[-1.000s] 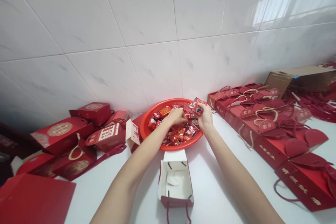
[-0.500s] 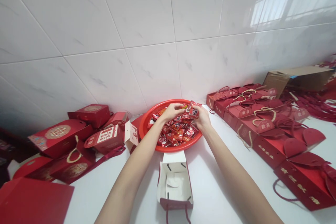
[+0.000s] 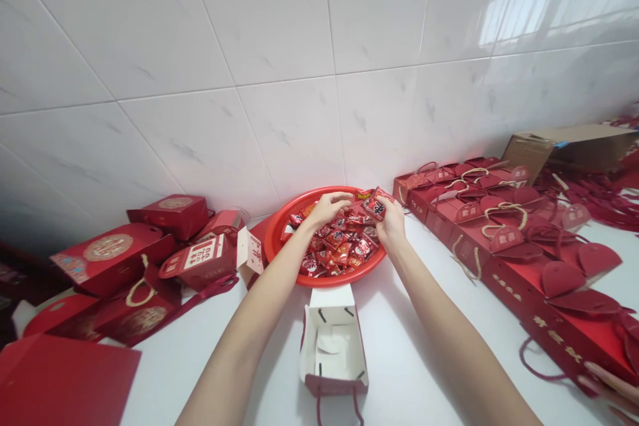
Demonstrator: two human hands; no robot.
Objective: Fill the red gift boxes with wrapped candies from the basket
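A red plastic basket (image 3: pixel 272 249) full of red-wrapped candies (image 3: pixel 339 249) stands against the tiled wall. Over its left part is my left hand (image 3: pixel 328 209), fingers apart and curved, with nothing seen between them. My right hand (image 3: pixel 392 218), at the basket's right rim, grips red candy packets (image 3: pixel 375 205); a yellow and dark wrapper (image 3: pixel 364 196) shows beside them. Nearer to me, between my forearms, an open gift box (image 3: pixel 333 346) shows its white inside, its back flap against the basket and its dark red cord handle hanging toward me.
Red gift boxes (image 3: pixel 204 256) lie piled at the left. Rows of closed red boxes (image 3: pixel 519 279) with rope handles line the right. Another person's hand (image 3: pixel 612 389) touches the nearest one. Behind them stands a cardboard box (image 3: pixel 529 156) among red cords.
My right hand has moved slightly right with the packets, away from my left hand. The fingers of my left hand have spread. Another person's hand has come in at the lower right.
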